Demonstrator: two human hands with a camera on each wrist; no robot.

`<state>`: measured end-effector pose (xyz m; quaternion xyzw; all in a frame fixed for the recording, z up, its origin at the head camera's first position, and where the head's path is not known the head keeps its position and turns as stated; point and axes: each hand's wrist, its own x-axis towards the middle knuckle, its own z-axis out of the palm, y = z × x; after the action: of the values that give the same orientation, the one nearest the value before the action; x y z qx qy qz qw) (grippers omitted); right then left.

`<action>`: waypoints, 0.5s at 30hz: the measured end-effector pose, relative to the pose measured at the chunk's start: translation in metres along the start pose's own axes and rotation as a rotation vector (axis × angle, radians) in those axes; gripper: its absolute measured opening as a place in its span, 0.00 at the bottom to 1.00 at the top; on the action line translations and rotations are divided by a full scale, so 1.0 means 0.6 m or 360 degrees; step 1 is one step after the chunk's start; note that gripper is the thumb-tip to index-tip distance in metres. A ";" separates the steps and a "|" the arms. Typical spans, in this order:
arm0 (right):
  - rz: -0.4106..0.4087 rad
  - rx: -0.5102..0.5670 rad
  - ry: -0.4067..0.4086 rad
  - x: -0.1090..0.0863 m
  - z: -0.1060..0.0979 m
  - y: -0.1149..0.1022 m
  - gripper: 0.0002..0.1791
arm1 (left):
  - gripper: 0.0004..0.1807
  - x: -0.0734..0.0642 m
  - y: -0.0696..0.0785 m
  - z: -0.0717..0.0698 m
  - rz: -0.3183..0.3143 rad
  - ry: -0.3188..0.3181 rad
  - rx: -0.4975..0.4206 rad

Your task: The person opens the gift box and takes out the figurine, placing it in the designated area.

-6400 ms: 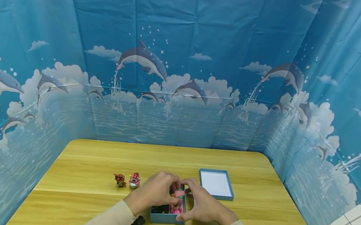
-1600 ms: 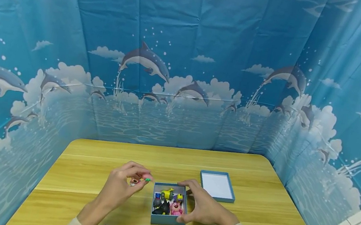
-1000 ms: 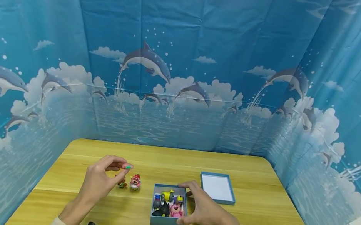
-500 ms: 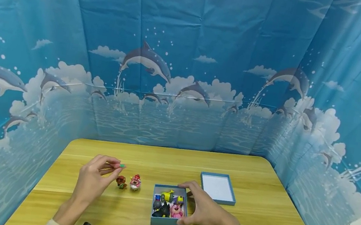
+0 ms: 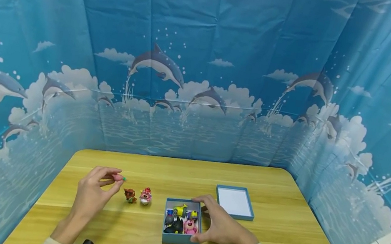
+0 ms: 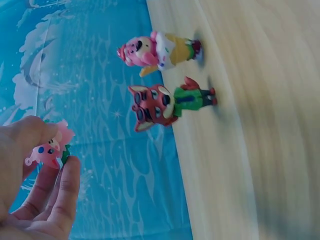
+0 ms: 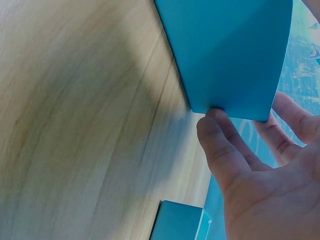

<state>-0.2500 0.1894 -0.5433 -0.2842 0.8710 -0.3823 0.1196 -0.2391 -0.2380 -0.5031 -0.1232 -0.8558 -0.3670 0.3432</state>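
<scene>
The left hand (image 5: 91, 196) pinches a pink figurine (image 5: 117, 178); the right hand (image 5: 223, 226), fingers (image 7: 220, 152) wide, grips the blue box (image 5: 178, 239), presumably steadying it.

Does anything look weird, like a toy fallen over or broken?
Nothing stands out: the fox and pink bear stand upright on the table, the left hand holds a pink toy, and other toys are inside the box.

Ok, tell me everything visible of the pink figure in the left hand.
The pink figure looks like molded plastic, with blue and dark spots on its face and some green parts. Held off the table near the fox figure, it points its green tip right in the head view. The left hand pinches it with its fingers, which partly hide it.
</scene>
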 end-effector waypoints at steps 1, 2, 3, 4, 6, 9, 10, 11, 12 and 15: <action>0.0000 -0.0002 0.0002 0.000 0.000 0.000 0.62 | 0.18 0.000 -0.003 -0.001 -0.0007 0.0005 0.0004; 0.0000 0.0000 0.0003 0.000 0.000 0.001 0.62 | 0.18 -0.001 -0.006 -0.002 -0.0016 0.0006 0.0009; -0.0002 0.0001 0.0003 0.000 0.000 0.001 0.62 | 0.18 -0.002 -0.009 -0.003 -0.0025 0.0003 0.0018; 0.0000 0.0000 0.0002 0.000 0.000 0.001 0.61 | 0.17 -0.003 -0.011 -0.004 -0.0034 -0.0001 0.0027; 0.0006 0.0002 0.0001 -0.001 0.001 0.001 0.61 | 0.17 -0.007 -0.016 -0.005 -0.0050 -0.0011 0.0059; 0.0006 0.0008 -0.0004 -0.002 0.000 0.001 0.61 | 0.16 -0.013 -0.023 -0.007 -0.0065 -0.0025 0.0112; 0.0005 0.0007 -0.0005 -0.002 0.000 0.001 0.61 | 0.16 -0.015 -0.025 -0.008 -0.0067 -0.0030 0.0126; 0.0003 0.0007 -0.0007 -0.002 0.000 0.001 0.61 | 0.16 -0.017 -0.027 -0.008 -0.0065 -0.0036 0.0139; 0.0000 0.0006 -0.0008 -0.001 0.000 0.000 0.61 | 0.16 -0.018 -0.029 -0.009 -0.0064 -0.0042 0.0149; -0.0004 -0.0004 -0.0003 -0.001 0.000 0.000 0.62 | 0.17 -0.020 -0.036 -0.008 -0.0069 -0.0066 0.0163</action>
<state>-0.2494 0.1900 -0.5431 -0.2859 0.8710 -0.3812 0.1197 -0.2378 -0.2561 -0.5202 -0.0947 -0.8828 -0.3275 0.3232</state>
